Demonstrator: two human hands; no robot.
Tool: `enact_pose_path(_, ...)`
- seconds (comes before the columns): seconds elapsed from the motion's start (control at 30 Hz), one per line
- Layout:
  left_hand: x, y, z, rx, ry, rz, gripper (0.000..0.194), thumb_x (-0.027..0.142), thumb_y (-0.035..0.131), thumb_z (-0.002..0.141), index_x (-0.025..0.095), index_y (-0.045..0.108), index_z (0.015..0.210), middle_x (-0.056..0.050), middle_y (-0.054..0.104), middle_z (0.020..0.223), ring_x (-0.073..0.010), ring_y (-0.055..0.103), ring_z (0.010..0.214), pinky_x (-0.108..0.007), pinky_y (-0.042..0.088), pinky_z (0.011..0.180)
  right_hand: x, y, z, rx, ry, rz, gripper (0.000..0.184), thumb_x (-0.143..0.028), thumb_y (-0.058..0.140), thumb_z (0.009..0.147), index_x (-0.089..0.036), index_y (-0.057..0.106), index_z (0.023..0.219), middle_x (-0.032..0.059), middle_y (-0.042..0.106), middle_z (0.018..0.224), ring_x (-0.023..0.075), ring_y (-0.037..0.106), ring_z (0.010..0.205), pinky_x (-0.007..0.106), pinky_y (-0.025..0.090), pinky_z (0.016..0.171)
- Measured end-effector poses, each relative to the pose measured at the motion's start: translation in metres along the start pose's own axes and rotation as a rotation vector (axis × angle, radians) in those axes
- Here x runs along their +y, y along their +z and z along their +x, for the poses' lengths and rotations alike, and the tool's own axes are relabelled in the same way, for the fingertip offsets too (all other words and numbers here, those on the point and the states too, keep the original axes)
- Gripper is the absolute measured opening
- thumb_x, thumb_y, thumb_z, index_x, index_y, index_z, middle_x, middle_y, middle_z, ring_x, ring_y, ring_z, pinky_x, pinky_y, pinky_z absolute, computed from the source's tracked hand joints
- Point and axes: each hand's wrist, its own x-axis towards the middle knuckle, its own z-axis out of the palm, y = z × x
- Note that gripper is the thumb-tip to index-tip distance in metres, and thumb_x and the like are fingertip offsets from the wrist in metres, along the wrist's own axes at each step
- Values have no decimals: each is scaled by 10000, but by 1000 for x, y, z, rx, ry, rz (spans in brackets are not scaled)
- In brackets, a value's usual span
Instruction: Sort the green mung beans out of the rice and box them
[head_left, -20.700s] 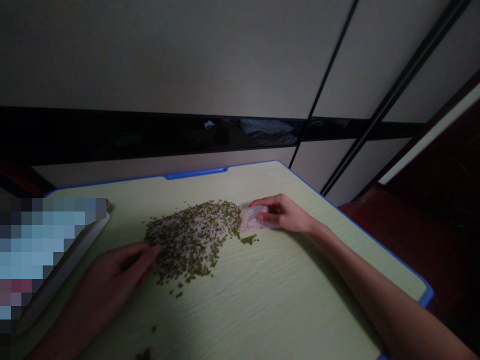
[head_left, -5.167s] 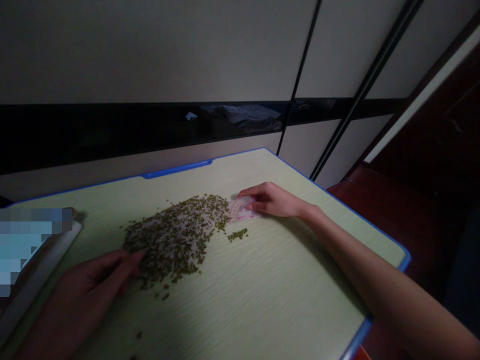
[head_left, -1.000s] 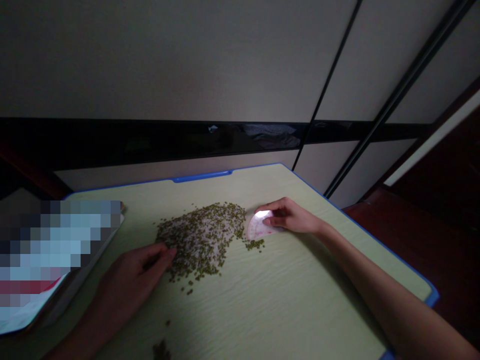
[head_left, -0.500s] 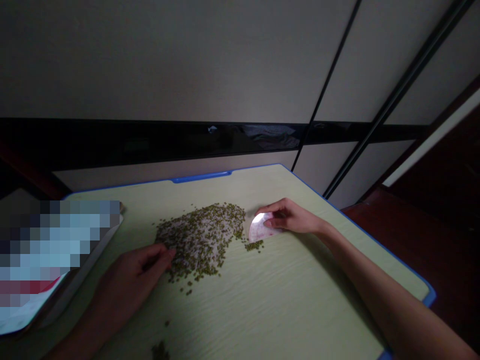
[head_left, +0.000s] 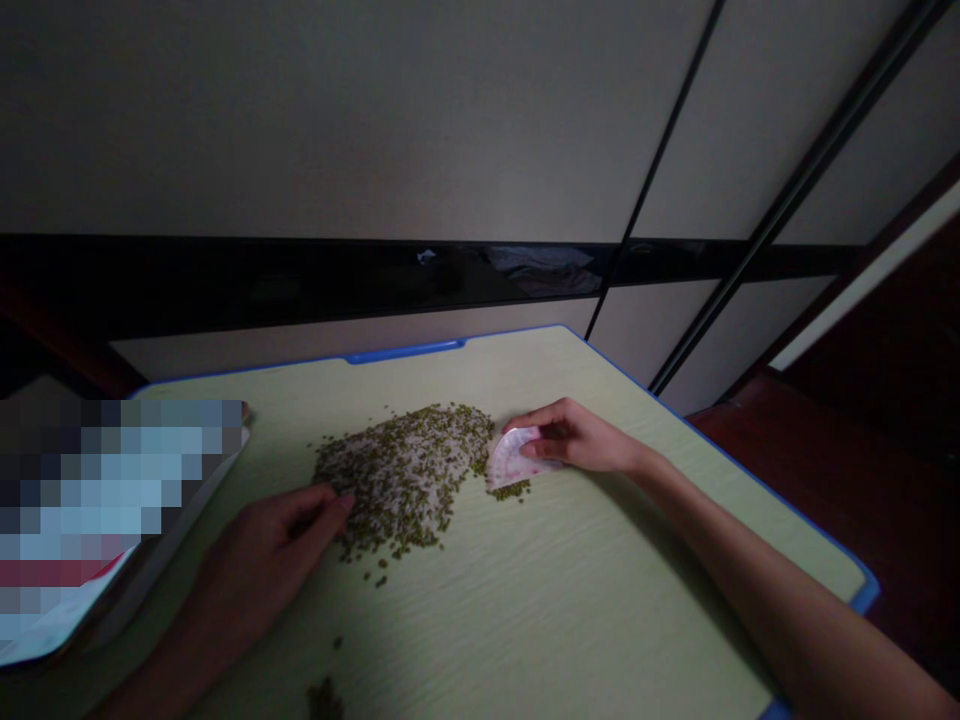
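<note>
A heap of green mung beans mixed with pale rice-like grains is spread over the tabletop. My right hand is closed on a clear, pinkish protractor, gripped between thumb and fingers. Its curved edge faces the heap's right side, close beside a small group of green beans. At the heap's left edge, my left hand has thumb and forefinger pinched together. Whatever may be between those fingertips is too small to make out.
The pale yellow-green table has a blue rim and a blue strip at its far edge. A tablet-like device with a blurred screen stands at left. Another small bean pile lies near the front. A cabinet rises behind.
The protractor has shifted slightly left and tilted, and the bright glare on it has gone. My left hand stays almost where it was at the heap's edge.
</note>
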Motion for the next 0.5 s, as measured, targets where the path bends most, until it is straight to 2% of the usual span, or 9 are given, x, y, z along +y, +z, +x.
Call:
enact_pose_path(0.23,-1,-2,-1,-56,11,42,407,563,332,709,209,440,539,64,382,475,-143,443,506,-245,292,507,-8,6,1,-29,-8,-23,313,-201,557,755,-53,649,1015,54,642,786,112,508,638,236,419,597)
enact_pose_path(0.5,3,-1,0,-50,-6,48,393,548,332,704,207,438,538,59,383,477,-145,436,506,-250,287,507,-12,14,1,-93,-56,18,297,-179,562,759,-64,653,1017,61,650,812,103,510,642,212,412,562)
